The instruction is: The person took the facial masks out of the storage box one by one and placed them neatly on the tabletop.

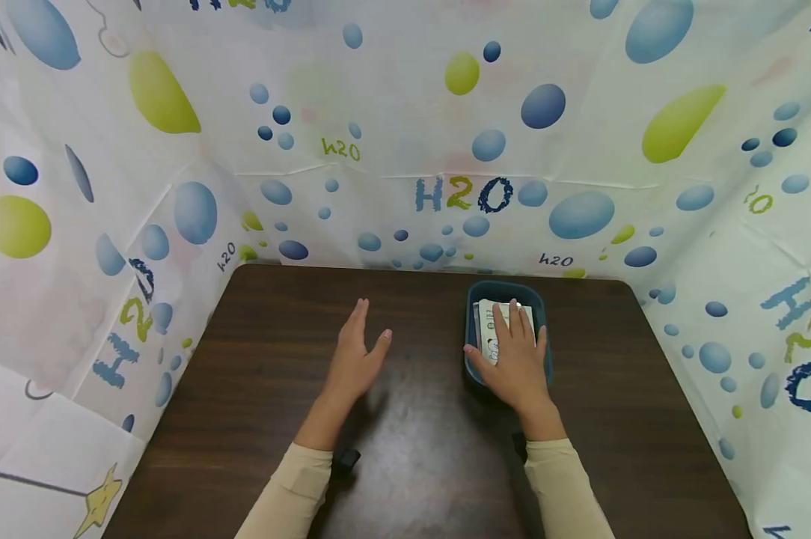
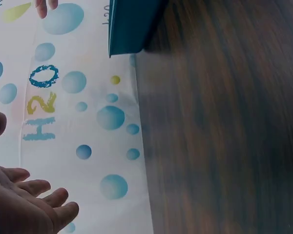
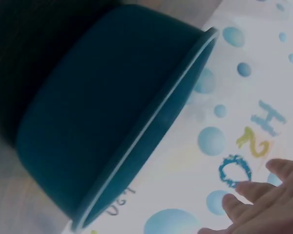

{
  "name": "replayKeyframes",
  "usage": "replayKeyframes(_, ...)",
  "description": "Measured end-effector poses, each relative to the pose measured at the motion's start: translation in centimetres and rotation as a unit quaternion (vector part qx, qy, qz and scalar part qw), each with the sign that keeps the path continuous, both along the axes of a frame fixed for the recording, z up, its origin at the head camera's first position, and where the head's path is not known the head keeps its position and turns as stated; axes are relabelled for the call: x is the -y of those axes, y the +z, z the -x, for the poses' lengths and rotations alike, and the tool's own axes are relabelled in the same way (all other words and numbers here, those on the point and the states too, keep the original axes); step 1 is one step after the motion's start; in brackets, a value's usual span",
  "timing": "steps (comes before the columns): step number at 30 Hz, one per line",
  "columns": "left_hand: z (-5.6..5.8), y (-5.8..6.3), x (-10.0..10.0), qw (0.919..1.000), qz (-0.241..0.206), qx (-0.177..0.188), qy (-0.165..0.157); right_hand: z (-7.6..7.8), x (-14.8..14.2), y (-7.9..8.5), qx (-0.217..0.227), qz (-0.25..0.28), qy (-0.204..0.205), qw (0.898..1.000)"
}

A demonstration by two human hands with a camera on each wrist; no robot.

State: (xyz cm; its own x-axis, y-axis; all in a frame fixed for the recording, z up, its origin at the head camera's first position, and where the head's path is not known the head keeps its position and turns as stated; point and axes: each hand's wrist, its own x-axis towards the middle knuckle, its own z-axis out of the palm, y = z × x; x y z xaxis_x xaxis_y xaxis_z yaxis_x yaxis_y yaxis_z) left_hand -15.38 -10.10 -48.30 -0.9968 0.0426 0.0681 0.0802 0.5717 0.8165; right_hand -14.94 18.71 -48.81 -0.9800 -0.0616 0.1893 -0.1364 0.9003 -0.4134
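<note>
A dark teal plastic bin [image 1: 500, 287] stands toward the back right of the table, with printed papers [image 1: 488, 320] in it that carry black lettering and a small drawing. My right hand [image 1: 518, 367] is over the bin, palm down and fingers spread, partly covering the papers. In the right wrist view that hand [image 3: 273, 209] shows beyond the bin's rim, fingers extended, gripping nothing. Left of the bin, my left hand [image 1: 354, 363] hovers over the table with fingers straight and thumb apart, holding nothing. The left wrist view shows the same hand [image 2: 29, 204] empty, and a corner of the bin [image 2: 132, 29].
The dark brown wooden table [image 1: 405, 464] has rounded back corners. A white sheet [image 1: 392, 97] printed with blue and green drops and H2O lettering hangs behind it and along both sides. Black straps [image 1: 345, 460] sit at the wrists, below cream sleeves [image 1: 291, 490].
</note>
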Motion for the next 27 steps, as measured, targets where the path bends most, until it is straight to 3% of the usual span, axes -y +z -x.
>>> replayKeyframes(5, 0.8, 0.5, -1.4, 0.9989, -0.045, -0.010, 0.005, 0.0, -1.5, -0.6, -0.018, 0.050, -0.023, 0.998)
replayKeyframes(11, 2.0, 1.0, -3.8, 0.9959, -0.081, -0.037, -0.018, 0.0, -3.7, -1.5, -0.016, 0.092, -0.051, 0.994)
replayKeyframes(18, 3.2, 0.3, -6.3, 0.9929, -0.118, -0.002, -0.017, -0.2, -5.5, -3.0, 0.033, 0.101, -0.077, 0.991)
replayKeyframes(27, 4.5, -0.9, -9.6, 0.9846, -0.160, 0.042, -0.056, -1.0, -6.8, -4.2, 0.104, 0.132, -0.084, 0.982)
